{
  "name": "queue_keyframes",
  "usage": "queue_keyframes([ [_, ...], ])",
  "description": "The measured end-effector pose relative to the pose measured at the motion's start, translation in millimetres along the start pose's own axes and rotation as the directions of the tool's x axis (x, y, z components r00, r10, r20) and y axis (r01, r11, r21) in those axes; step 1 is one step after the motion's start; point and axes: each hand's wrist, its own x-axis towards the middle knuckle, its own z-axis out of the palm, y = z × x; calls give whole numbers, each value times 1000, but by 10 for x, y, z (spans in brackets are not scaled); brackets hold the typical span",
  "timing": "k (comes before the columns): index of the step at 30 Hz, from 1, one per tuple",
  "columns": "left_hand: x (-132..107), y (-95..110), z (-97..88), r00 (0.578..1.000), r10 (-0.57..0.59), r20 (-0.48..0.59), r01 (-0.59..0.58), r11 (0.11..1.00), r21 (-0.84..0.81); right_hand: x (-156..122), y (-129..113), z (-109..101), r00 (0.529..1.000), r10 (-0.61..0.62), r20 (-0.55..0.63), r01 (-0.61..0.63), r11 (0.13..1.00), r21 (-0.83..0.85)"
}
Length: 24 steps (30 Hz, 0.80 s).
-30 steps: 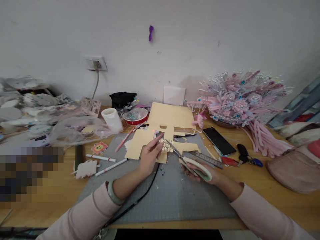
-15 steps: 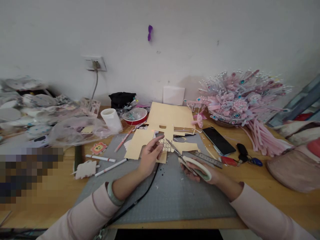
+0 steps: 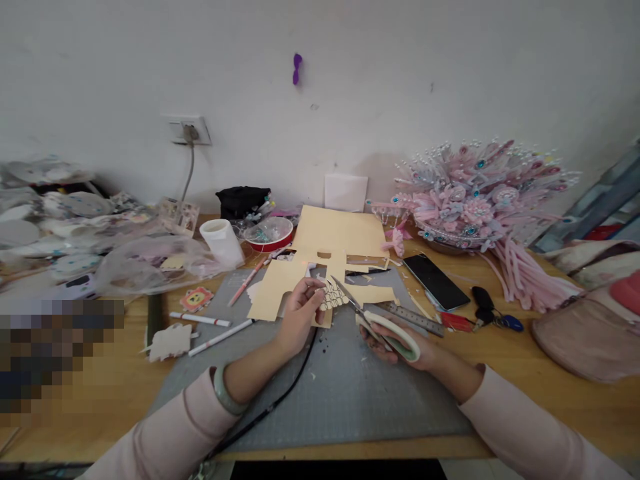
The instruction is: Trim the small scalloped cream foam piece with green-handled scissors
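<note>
A: What's the wearer got on?

B: Pale pink long sleeves on both arms, soft knit-looking fabric, plain, no print or logo visible. Cuffs are loose and stop just short of the wrists.

A: Anything on the left hand (image 3: 299, 319) side?

B: One bangle (image 3: 223, 391) at the left wrist, pale green, smooth, thick rounded band, sits right at the cuff edge. Left sleeve shows a seam line running along the forearm.

A: Right hand (image 3: 400, 347)?

B: Bare, no ring or watch that I can make out. Right cuff has a slightly darker rim at the edge. Both hands ungloved. Nails too small to judge.
</note>
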Motion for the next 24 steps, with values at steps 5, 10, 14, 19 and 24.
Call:
queue_keyframes([
  [5,-14,-5,13,997,-60,51,60,998,-1,3,6,-3,1000,-12,-4,12,999,31],
  [10,-41,11,25,979,-107,175,103,994,32,5,-8,20,1000,-5,0,5,998,59],
  [14,-62,30,37,959,-144,245,133,989,62,2,-22,47,1000,-1,-1,1,998,60],
  [19,-57,27,42,954,-158,256,146,987,65,0,-41,68,1000,-13,16,12,999,40],
  [24,-57,19,41,952,-168,254,152,985,85,22,-26,69,1000,-12,-20,12,1000,21],
])
